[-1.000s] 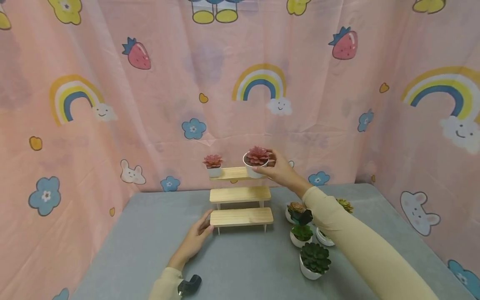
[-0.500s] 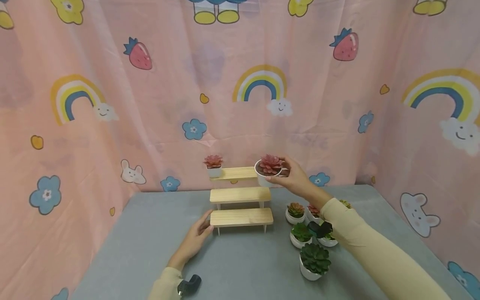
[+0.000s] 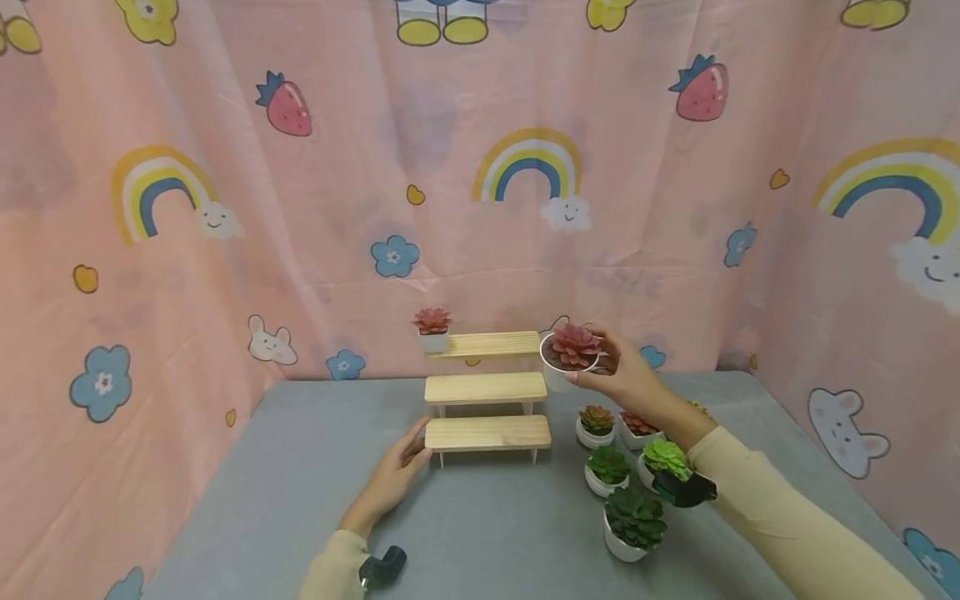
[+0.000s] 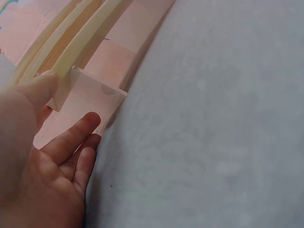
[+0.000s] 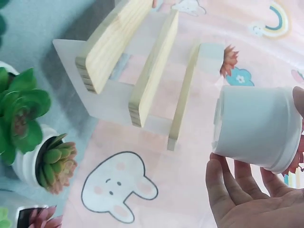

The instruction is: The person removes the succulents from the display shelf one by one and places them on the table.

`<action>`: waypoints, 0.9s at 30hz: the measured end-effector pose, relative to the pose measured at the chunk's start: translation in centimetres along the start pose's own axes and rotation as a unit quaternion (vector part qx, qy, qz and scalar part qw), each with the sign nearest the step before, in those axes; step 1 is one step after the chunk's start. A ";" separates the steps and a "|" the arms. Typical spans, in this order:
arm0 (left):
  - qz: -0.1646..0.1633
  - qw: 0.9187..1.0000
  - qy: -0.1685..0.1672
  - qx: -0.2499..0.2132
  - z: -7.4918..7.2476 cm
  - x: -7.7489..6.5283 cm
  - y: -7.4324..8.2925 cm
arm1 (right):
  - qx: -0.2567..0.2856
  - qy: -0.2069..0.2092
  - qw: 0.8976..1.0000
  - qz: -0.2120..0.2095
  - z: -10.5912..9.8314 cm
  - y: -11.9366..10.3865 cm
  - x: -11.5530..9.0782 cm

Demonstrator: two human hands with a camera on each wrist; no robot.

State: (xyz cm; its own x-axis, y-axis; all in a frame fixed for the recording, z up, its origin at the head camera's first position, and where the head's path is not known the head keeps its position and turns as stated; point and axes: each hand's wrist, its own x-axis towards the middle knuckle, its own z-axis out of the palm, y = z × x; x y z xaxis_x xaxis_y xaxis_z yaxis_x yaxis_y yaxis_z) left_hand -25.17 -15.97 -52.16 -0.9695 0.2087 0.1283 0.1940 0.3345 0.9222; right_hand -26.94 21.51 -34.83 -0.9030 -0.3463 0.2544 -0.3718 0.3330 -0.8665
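Observation:
In the head view, my right hand [image 3: 633, 379] holds a white pot [image 5: 259, 126] with a pink succulent [image 3: 576, 345] in the air, just right of the top shelf. Its thumb and fingers are on opposite sides of the pot, which tilts toward me. A three-tier display stand [image 3: 487, 432] has pale wooden shelves and clear side panels. My left hand [image 3: 388, 479] grips the left end of its lowest shelf. In the left wrist view the thumb lies on the board's edge, other fingers against the clear panel [image 4: 90, 95]. A smaller potted pink succulent [image 3: 432, 329] stands at the top shelf's left end.
Several potted succulents stand right of the stand, among them a large dark green one [image 3: 633, 521], a small green one [image 3: 607, 468] and an orange-green one [image 3: 596, 425]. A grey cloth [image 3: 277, 500] covers the table. A pink patterned curtain [image 3: 337, 250] hangs behind.
My right hand has carried the potted pink succulent from over the top shelf's right end rightward and toward me. My left hand stays at the stand.

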 end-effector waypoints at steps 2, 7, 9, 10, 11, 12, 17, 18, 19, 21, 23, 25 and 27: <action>0.001 1.000 -0.002 -0.002 0.0 0.0 0.2 | -0.002 0.000 1.000 -0.002 -0.4 0.1 -0.7; 0.002 1.000 -0.002 0.000 0.0 -0.1 0.4 | 0.002 0.005 1.000 -0.002 -1.2 0.3 -2.6; 0.002 1.000 -0.001 0.000 0.0 -0.1 0.3 | 0.005 0.006 1.000 -0.004 -1.5 0.4 -3.4; 0.002 1.000 -0.001 0.001 0.0 -0.1 0.3 | 0.006 0.007 1.000 -0.007 -1.7 0.5 -3.8; 0.003 1.000 -0.001 0.002 0.0 -0.2 0.3 | 0.005 0.008 1.000 -0.008 -1.8 0.6 -4.2; 0.004 1.000 -0.002 0.003 0.0 -0.2 0.2 | 0.004 0.008 1.000 -0.009 -1.9 0.7 -4.6; 0.015 1.000 -0.007 0.002 -0.1 -0.1 0.2 | 0.006 0.015 1.000 -0.006 -2.5 1.2 -6.6; 0.014 1.000 -0.007 0.002 -0.1 -0.1 0.2 | 0.004 0.019 1.000 -0.008 -2.5 1.4 -6.9; 0.014 1.000 -0.007 0.001 -0.1 -0.1 0.2 | 0.000 0.024 1.000 -0.011 -2.6 1.5 -7.2; 0.010 1.000 -0.006 -0.001 -0.1 -0.1 0.2 | -0.012 0.033 0.999 -0.023 -2.8 1.9 -7.7; 0.005 1.000 -0.006 0.000 -0.1 -0.1 0.2 | -0.033 0.047 0.998 -0.038 -2.9 2.2 -8.1; -0.001 1.000 -0.005 -0.003 0.0 -0.2 0.2 | -0.042 0.052 0.996 -0.050 -3.1 2.5 -8.6; -0.002 1.000 -0.003 -0.005 0.0 -0.2 0.2 | -0.047 0.055 0.996 -0.053 -3.3 2.7 -8.9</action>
State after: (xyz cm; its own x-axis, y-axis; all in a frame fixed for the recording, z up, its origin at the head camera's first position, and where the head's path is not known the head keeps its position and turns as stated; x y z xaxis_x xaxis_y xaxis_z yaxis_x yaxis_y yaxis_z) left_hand -24.98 -15.99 -52.01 -0.9694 0.2127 0.1223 0.1885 0.3260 0.9264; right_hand -20.59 28.42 -38.01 -0.8737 -0.2878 0.3923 -0.4803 0.3814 -0.7898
